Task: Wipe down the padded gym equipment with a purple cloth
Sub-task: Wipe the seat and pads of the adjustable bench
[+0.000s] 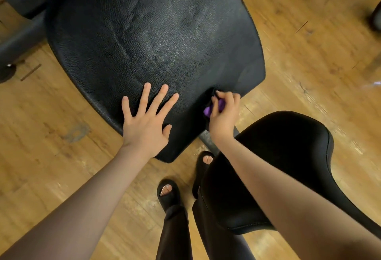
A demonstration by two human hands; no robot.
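Observation:
A large black padded back pad (152, 39) with a pebbled surface fills the upper middle of the head view. My left hand (145, 120) lies flat on its near edge, fingers spread. My right hand (223, 113) grips a bunched purple cloth (209, 110) against the pad's near right edge; most of the cloth is hidden under the fingers. A second black padded seat (278, 156) sits below my right forearm.
Worn wooden floor (51, 136) surrounds the equipment. Black metal frame tubes (18, 39) run at the upper left, and a grey support post (208, 139) shows between the two pads. My feet in black open-toe sandals (168, 194) stand just under the pad.

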